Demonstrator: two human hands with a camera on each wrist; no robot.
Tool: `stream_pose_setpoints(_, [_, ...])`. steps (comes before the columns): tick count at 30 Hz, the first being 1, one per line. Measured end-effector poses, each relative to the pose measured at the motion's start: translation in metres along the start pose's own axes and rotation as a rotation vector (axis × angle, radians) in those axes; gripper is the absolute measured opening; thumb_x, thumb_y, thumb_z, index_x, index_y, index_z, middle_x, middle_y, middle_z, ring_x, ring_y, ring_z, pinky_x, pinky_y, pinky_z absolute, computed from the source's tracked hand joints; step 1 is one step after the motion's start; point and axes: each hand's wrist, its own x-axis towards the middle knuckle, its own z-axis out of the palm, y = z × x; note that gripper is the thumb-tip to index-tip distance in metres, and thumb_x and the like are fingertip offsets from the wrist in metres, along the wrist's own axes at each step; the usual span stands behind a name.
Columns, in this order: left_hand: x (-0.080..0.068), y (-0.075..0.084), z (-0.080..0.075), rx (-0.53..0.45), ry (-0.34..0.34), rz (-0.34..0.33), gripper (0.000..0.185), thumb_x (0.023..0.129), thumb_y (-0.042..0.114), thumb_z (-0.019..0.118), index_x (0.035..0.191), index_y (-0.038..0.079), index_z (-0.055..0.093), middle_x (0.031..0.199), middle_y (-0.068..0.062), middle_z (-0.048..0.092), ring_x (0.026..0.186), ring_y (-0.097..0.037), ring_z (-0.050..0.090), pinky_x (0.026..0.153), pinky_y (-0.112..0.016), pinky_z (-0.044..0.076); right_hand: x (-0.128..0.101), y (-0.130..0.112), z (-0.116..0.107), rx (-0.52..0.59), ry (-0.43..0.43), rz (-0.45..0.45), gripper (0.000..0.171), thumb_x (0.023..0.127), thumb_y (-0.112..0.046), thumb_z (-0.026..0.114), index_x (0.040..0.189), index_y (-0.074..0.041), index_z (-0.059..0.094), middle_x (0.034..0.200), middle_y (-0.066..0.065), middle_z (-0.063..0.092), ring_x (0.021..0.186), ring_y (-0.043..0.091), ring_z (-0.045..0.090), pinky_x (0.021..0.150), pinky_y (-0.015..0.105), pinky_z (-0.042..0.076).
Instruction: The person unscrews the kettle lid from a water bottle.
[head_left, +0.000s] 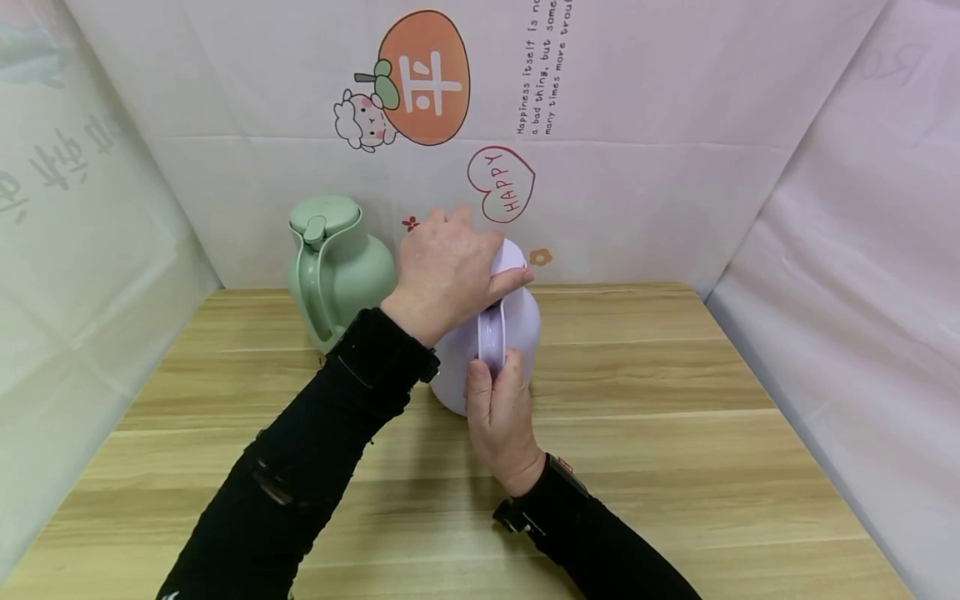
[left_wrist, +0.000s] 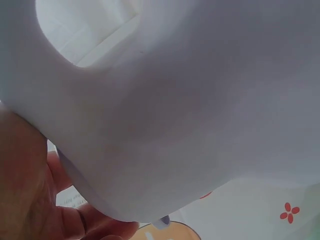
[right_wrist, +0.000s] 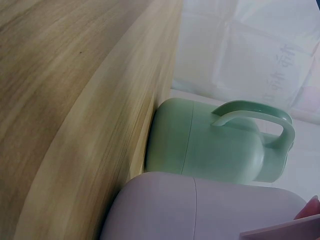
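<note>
Left hand (head_left: 448, 271) cupped over lavender jug's lid (head_left: 512, 255); right hand (head_left: 501, 408) wrapped round its handle (head_left: 492, 335), likely steadying it. Green jug (head_left: 337, 267) upright just beside, on wooden table (head_left: 675, 433).
</note>
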Motion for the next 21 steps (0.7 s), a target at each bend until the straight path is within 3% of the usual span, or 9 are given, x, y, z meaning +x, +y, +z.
stream_pose_setpoints(10, [-0.001,-0.006,0.002,-0.049,0.0,0.021,0.062,0.096,0.077,0.049,0.116,0.024,0.075,0.09,-0.01,0.059,0.086,-0.029,0.052,0.075,-0.041,0.045,-0.001,0.0,0.0,-0.004,-0.009,0.014,0.026,0.113,-0.025,0.041,0.113,0.001,0.046,0.075,0.003,0.054,0.064,0.013,0.051,0.059,0.027,0.043])
stream_pose_setpoints(15, [-0.002,-0.014,0.005,-0.125,0.004,0.063,0.061,0.098,0.072,0.05,0.126,0.023,0.072,0.122,-0.015,0.064,0.108,-0.034,0.055,0.092,-0.048,0.044,-0.001,-0.001,-0.001,-0.01,-0.011,0.015,0.031,0.114,-0.028,0.04,0.114,0.002,0.045,0.075,0.003,0.054,0.064,0.013,0.051,0.059,0.027,0.043])
stream_pose_setpoints(18, [-0.002,-0.023,0.007,-0.218,0.018,0.125,0.058,0.101,0.061,0.05,0.14,0.02,0.065,0.147,-0.016,0.056,0.13,-0.039,0.052,0.105,-0.055,0.043,0.0,-0.001,-0.001,-0.013,-0.01,0.016,0.032,0.114,-0.03,0.039,0.113,0.002,0.045,0.074,0.003,0.054,0.063,0.013,0.051,0.059,0.027,0.043])
stream_pose_setpoints(21, [-0.002,-0.032,0.01,-0.33,0.011,0.208,0.057,0.102,0.046,0.047,0.151,0.019,0.056,0.157,-0.013,0.049,0.143,-0.035,0.047,0.114,-0.055,0.04,0.0,-0.002,-0.002,-0.013,-0.007,0.016,0.032,0.114,-0.03,0.04,0.112,0.001,0.045,0.074,0.002,0.054,0.063,0.013,0.051,0.059,0.028,0.044])
